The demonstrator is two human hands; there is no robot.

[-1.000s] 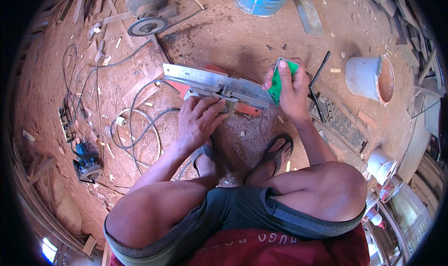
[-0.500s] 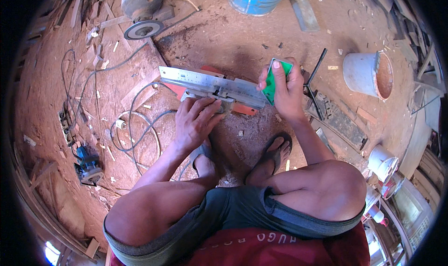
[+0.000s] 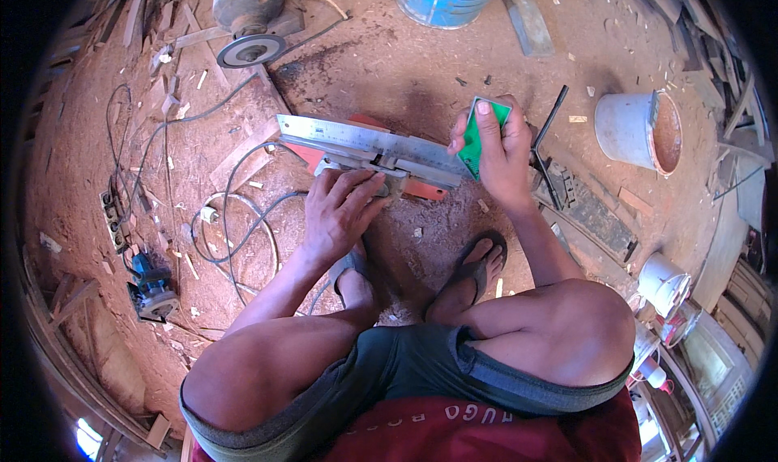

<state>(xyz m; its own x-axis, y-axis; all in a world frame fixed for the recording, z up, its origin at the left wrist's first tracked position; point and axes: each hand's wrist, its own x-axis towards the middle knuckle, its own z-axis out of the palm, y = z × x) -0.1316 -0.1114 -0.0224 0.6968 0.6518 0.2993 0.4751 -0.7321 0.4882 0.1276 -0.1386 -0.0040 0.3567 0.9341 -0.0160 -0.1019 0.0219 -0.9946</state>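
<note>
My left hand point(image 3: 344, 206) has its fingers curled over the near side of an orange-and-grey power tool point(image 3: 424, 189) on the ground in front of me. Along the tool's top lies a long steel ruler point(image 3: 340, 133), its left end reaching past the tool. My right hand point(image 3: 502, 146) grips a flat green rectangular piece point(image 3: 483, 138), thumb on its face, just beyond the ruler's right end. The kind of green piece cannot be made out. My left palm and part of the tool are hidden.
Ahead left stands a motor with a grinding disc point(image 3: 252, 51); a blue bucket point(image 3: 442, 4) is farther off. A white bucket point(image 3: 636, 128) lies tipped at right, near a black metal rod point(image 3: 551, 121). Cables point(image 3: 237, 235) coil at left by a blue router point(image 3: 151, 288).
The steel ruler's upper edge now looks more bowed. My right hand and the green piece have shifted very slightly; my left hand stays in place.
</note>
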